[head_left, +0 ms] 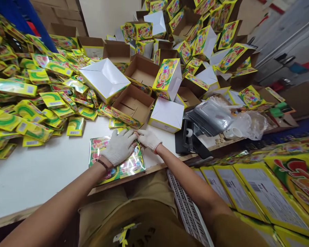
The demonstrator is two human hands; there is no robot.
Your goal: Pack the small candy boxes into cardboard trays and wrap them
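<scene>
In a white knit glove, my left hand (119,146) lies flat with fingers stretched over a block of small, glossy fruit-printed boxes (132,165) at the table's front edge. My right hand (148,139), gloved too, touches the block's far right corner close to my left fingertips. Its fingers are bent and pressed together; what they pinch, if anything, is hidden. Just beyond my hands stands an open display box (133,106) with a brown inside. A white-based display box (167,114) lies upside down to its right.
Loose small yellow boxes (51,99) form a heap on the left of the white table (41,175). Many display boxes (204,41) are piled at the back right. A tape dispenser (189,135) and clear plastic bags (213,115) lie at right. Packed cartons (262,188) stand below right.
</scene>
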